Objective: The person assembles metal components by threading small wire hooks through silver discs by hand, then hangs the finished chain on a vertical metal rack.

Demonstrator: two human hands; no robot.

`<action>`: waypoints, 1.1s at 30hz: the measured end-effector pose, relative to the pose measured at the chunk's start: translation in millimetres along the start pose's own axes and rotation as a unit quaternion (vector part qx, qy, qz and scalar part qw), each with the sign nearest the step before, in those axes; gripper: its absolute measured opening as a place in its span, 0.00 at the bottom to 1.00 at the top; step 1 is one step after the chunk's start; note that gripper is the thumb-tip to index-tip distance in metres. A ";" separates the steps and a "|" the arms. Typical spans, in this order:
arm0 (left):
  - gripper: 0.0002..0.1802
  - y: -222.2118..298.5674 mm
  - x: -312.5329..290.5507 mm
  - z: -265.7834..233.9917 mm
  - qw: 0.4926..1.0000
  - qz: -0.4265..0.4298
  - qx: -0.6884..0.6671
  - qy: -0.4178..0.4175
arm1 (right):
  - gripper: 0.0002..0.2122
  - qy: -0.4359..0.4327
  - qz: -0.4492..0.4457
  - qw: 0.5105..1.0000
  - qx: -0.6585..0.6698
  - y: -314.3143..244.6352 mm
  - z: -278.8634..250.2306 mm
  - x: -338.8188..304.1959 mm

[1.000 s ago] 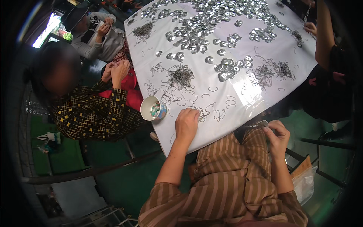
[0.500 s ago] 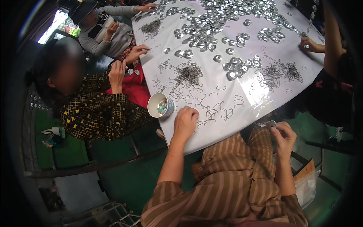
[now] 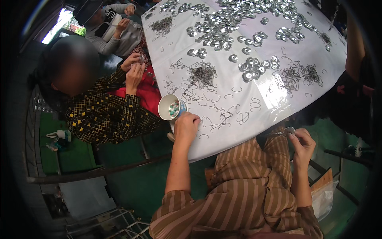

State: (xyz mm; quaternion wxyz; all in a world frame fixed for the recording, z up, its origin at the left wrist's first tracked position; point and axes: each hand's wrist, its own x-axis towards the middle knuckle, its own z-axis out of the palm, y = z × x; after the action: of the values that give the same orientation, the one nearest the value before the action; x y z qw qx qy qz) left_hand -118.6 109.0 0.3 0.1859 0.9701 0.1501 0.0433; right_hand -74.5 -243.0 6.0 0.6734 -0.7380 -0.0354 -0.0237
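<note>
My left hand [image 3: 186,126] rests at the table's near left edge, against the paper cup [image 3: 170,108]. Its fingers are curled together, and whatever they may hold is hidden. Inside the cup lie small green, white and reddish pieces. To the right of this hand, bent wire hooks [image 3: 225,116] are scattered over the white tabletop [image 3: 207,146]. Off the table's front edge, above my lap, my right hand [image 3: 303,145] pinches a shiny round metal disc [image 3: 291,130] between thumb and fingers. A thin wire seems to stick out leftward from the disc.
A large heap of metal discs [image 3: 242,20] covers the far side, with a smaller group [image 3: 254,68] nearer. Tangled wire hooks form piles [image 3: 202,74] at centre-left and another [image 3: 292,77] at right. Co-workers sit along the left side; one in dark clothes [image 3: 326,95] is at the right.
My left hand has slid left, away from the scattered hooks to the cup. My right hand still holds the disc. Co-workers on the left brought their hands together; the right one's hand left the table.
</note>
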 end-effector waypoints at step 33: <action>0.09 -5.0 -10.4 29.4 0.997 -0.042 -0.058 0.012 | 0.03 0.003 -0.003 1.000 0.007 4.0 0.9 -1.8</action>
State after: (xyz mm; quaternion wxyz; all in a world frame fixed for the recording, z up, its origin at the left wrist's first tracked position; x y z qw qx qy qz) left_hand -125.8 100.1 -29.1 0.2413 0.9499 0.1904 0.0557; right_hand -76.0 -242.5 1.9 0.6785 -0.7332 -0.0357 -0.0282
